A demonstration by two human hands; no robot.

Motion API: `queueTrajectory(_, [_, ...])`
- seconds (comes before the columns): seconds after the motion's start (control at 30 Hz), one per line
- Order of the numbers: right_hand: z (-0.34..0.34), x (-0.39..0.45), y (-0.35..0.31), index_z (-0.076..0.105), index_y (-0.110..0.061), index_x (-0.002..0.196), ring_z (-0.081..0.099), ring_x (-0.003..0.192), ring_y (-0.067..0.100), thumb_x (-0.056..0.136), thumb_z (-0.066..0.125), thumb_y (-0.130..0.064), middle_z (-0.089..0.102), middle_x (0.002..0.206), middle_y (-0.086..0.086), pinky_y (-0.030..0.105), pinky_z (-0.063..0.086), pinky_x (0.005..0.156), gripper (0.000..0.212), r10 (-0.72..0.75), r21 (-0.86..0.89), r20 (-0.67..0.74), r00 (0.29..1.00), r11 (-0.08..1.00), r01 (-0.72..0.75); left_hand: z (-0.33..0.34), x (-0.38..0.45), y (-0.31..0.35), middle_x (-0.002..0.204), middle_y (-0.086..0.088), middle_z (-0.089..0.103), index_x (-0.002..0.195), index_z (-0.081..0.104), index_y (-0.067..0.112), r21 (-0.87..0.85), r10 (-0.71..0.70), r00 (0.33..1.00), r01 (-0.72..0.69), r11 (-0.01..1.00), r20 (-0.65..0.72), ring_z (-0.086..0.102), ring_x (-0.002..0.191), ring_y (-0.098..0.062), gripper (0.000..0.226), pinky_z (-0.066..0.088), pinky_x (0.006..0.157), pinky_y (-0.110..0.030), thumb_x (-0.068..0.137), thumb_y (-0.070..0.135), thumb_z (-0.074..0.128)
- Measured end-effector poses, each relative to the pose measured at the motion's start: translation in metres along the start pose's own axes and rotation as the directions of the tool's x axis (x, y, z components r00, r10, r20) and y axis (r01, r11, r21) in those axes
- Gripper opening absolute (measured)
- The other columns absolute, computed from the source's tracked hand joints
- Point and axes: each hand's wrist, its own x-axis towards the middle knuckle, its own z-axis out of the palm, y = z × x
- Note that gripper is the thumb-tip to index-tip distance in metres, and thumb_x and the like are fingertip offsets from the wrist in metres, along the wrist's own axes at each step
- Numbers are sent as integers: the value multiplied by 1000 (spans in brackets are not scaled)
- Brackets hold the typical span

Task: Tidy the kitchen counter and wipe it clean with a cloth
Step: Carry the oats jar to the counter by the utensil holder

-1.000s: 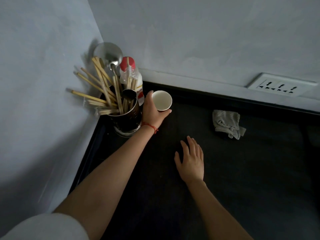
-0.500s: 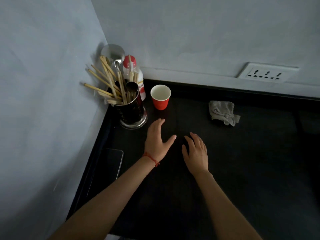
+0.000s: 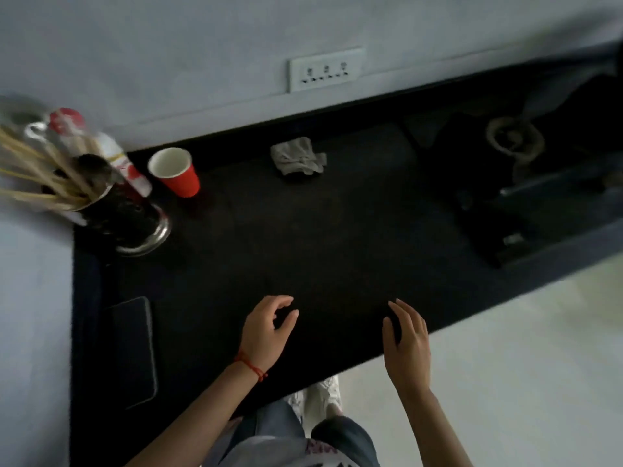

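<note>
The left hand (image 3: 266, 332) has come back from the red paper cup (image 3: 175, 171), loosely curled, holding nothing. The right hand (image 3: 406, 342) hangs beside it, fingers relaxed, far from the grey cloth (image 3: 298, 156).

The picture is dim, with soft and even light and no glare. The black counter (image 3: 320, 237) swallows almost all detail. Motion blur smears the utensil holder (image 3: 111, 210) at the left edge and the dark items at upper right. Wide-angle distortion bends the counter edges. Shadows are faint.
</note>
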Motion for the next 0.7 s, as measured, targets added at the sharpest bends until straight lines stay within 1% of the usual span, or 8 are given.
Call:
queueTrajectory(0.07, [-18, -25, 31, 58, -6, 120, 56, 113, 30, 89, 56, -13, 59, 125, 13, 43, 49, 92, 32, 92, 1, -82, 992, 996, -92, 20, -1, 14, 99, 10, 60, 105, 65, 12, 0, 49, 994, -49, 999, 96, 58, 94, 0, 22, 42, 77, -7, 85, 20, 62])
queueTrajectory(0.13, [-34, -50, 61, 59, -5, 118, 57, 111, 32, 90, 55, -13, 61, 122, 15, 41, 47, 90, 30, 197, -4, -145, 970, 980, -199, 42, -2, 30, 96, 11, 60, 104, 66, 12, 7, 101, 974, -105, 994, 204, 57, 91, 4, 21, 42, 76, -6, 85, 20, 61])
queueTrajectory(0.2, [-47, -77, 93, 59, -4, 118, 57, 112, 33, 89, 55, -12, 62, 121, 15, 40, 46, 91, 30, 326, 21, -186, 927, 945, -328, 66, -3, 49, 94, 9, 61, 104, 66, 12, 16, 141, 939, -153, 988, 313, 59, 91, -2, 20, 42, 74, -3, 85, 18, 62])
queueTrajectory(0.3, [-64, -118, 139, 58, -6, 119, 55, 116, 32, 88, 56, -9, 61, 122, 13, 39, 44, 92, 31, 537, 114, -208, 818, 844, -525, 109, -10, 84, 92, 5, 62, 103, 67, 10, 34, 179, 859, -221, 975, 479, 61, 92, -11, 28, 38, 72, -1, 82, 27, 60])
queueTrajectory(0.4, [-80, -156, 181, 57, -10, 121, 54, 116, 28, 89, 54, -11, 60, 124, 10, 38, 43, 90, 32, 713, 226, -199, 672, 701, -676, 163, -24, 118, 99, -3, 66, 105, 65, 7, 72, 187, 750, -298, 952, 635, 62, 97, -16, 27, 41, 76, -12, 86, 25, 58])
queueTrajectory(0.5, [-100, -189, 223, 56, -11, 122, 54, 116, 25, 91, 51, -14, 59, 126, 9, 36, 43, 89, 32, 813, 324, -173, 556, 580, -747, 221, -47, 149, 108, -4, 67, 108, 64, 10, 132, 158, 639, -382, 915, 753, 61, 102, -16, 46, 44, 86, -22, 82, 44, 47])
queueTrajectory(0.6, [-123, -218, 265, 56, -9, 122, 56, 114, 25, 92, 49, -15, 59, 126, 10, 36, 43, 90, 31, 858, 365, -156, 490, 511, -778, 278, -71, 168, 111, -7, 67, 110, 63, 8, 196, 106, 572, -442, 875, 814, 61, 104, -20, 33, 44, 89, -25, 89, 32, 52])
queueTrajectory(0.7, [-147, -244, 300, 56, -8, 122, 57, 111, 25, 93, 47, -16, 60, 126, 10, 35, 43, 90, 31, 904, 412, -122, 409, 421, -808, 324, -89, 175, 107, -10, 68, 106, 65, 5, 285, -7, 571, -399, 871, 821, 61, 101, -22, 27, 43, 83, -23, 88, 24, 56])
